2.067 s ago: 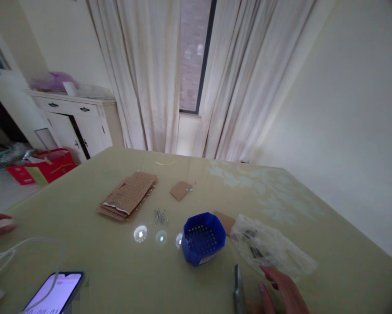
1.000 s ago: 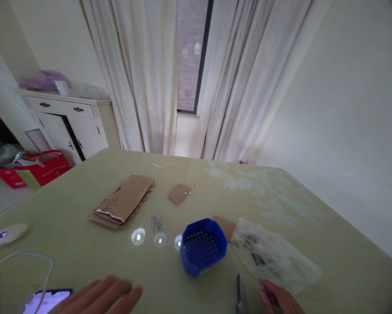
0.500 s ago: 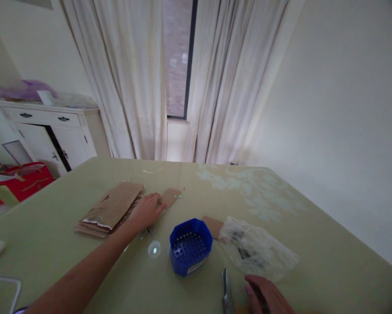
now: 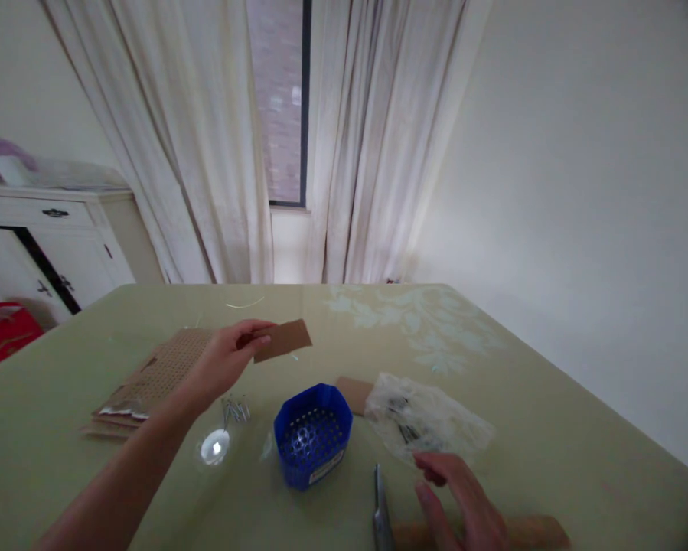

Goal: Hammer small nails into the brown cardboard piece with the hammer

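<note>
My left hand [image 4: 229,356] pinches a small brown cardboard piece [image 4: 285,341] between thumb and fingers, raised a little above the table. My right hand [image 4: 461,497] is at the lower right, thumb and fingers apart and nothing between them. Beneath it lies a hammer with a metal head [image 4: 381,513] and a thick wooden handle [image 4: 536,532]; whether the palm touches the handle I cannot tell. A blue perforated plastic basket [image 4: 312,438] stands between my hands. Several nails [image 4: 238,411] lie loose left of it, near a clear round disc [image 4: 214,447].
Stacked perforated cardboard sheets [image 4: 148,375] lie at the left, partly behind my left arm. Right of the basket, a clear plastic bag [image 4: 429,421] with dark metal pieces overlaps another cardboard piece [image 4: 353,394]. A thin curved strand [image 4: 245,304] is near the far table edge.
My left hand has picked the cardboard piece up off the table. My right hand has moved forward, with its fingers more spread. The view has turned slightly right.
</note>
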`<move>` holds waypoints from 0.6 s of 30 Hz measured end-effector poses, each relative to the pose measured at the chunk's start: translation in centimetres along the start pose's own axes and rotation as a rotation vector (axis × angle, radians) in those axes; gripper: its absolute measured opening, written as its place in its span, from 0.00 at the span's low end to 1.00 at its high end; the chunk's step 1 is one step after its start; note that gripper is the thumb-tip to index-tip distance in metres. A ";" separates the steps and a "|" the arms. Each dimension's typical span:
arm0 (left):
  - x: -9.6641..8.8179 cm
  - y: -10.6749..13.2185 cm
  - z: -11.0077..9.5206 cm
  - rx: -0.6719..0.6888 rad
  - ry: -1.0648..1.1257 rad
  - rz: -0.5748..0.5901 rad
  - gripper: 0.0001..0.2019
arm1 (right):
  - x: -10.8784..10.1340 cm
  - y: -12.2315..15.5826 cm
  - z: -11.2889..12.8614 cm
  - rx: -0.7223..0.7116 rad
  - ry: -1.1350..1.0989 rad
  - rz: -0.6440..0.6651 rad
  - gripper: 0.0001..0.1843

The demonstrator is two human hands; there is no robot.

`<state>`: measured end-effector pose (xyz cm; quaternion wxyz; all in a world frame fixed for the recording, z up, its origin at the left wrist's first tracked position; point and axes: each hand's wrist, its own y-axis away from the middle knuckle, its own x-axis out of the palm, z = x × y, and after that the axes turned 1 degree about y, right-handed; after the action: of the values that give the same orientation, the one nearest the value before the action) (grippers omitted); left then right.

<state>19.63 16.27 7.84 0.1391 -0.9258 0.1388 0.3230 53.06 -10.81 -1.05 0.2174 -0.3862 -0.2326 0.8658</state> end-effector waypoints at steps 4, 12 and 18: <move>0.6 3.2 -5.8 0.257 0.262 0.282 0.14 | 0.5 -5.9 4.3 0.143 -0.335 0.158 0.31; 6.1 6.9 -3.1 0.037 0.303 0.070 0.29 | 5.5 -9.3 6.1 0.489 -0.698 0.233 0.31; 11.1 12.1 0.1 -0.130 0.272 -0.049 0.28 | 6.2 -9.1 3.1 0.616 -0.767 0.201 0.36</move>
<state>23.67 3.28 -1.34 0.0667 -0.9712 0.1127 0.1992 48.69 -0.86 2.52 0.1359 0.0214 0.0091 0.9905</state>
